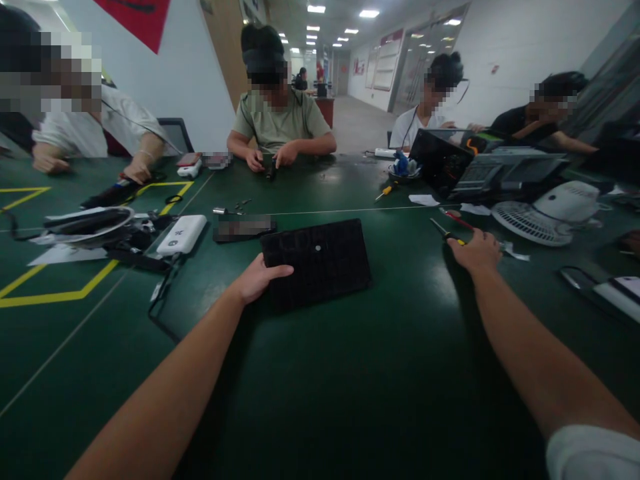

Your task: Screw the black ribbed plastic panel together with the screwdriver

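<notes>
My left hand grips the left edge of a flat black case, thumb on top. The case is rectangular, with a small round silver stud near its middle, and is tilted a little above the green table. Over to the right, my right hand is closed around the handle of a screwdriver with a yellow-and-black grip. A red-handled tool lies right beside those fingers. Behind the case, to the left, rests a dark flat object, partly blurred out.
A white power bank with a cable and a pile of cables and papers lie left. Right are a white fan, an opened computer case and another screwdriver. Several people sit around the table.
</notes>
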Motion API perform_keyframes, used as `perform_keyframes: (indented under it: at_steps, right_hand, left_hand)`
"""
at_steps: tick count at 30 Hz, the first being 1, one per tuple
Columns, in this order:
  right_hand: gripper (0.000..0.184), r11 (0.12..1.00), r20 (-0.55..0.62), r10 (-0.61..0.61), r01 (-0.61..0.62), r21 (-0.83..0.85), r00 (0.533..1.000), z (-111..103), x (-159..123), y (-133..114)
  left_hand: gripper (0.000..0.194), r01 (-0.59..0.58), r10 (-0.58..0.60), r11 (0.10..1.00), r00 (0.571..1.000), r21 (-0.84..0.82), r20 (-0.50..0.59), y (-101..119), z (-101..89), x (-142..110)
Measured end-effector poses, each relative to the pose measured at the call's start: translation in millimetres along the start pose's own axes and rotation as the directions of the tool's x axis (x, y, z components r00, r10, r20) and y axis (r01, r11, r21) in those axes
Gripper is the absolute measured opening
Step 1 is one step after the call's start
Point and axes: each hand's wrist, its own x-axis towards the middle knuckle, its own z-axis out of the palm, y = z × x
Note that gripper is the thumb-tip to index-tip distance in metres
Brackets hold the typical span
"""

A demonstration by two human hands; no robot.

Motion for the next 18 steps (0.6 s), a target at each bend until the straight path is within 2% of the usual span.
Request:
perform_keyframes:
  at_steps: [6, 11, 18]
  right_hand:
    - [0.052, 0.997, 0.04, -0.066, 0.067, -0.021, 0.997, 9, 11, -3]
    - [0.051, 0.991, 0.001, -0.131, 0.13, 0.028, 0.991, 12, 3, -6]
    - [0.04, 0.925, -0.06, -0.233, 0.24, 0.295, 0.971, 17, -22, -31]
  left_hand:
    - [0.06, 0.009, -0.008, 1.0, 0.999, 0.021, -0.045, 0, 0.6, 2]
    - [0.059, -0.023, 0.028, 0.999, 0.994, 0.043, -0.106, -5, 4.7, 5]
    - [0.066, -0.116, 0.132, 0.987, 0.98, 0.113, -0.149, -8, 11.4, 6]
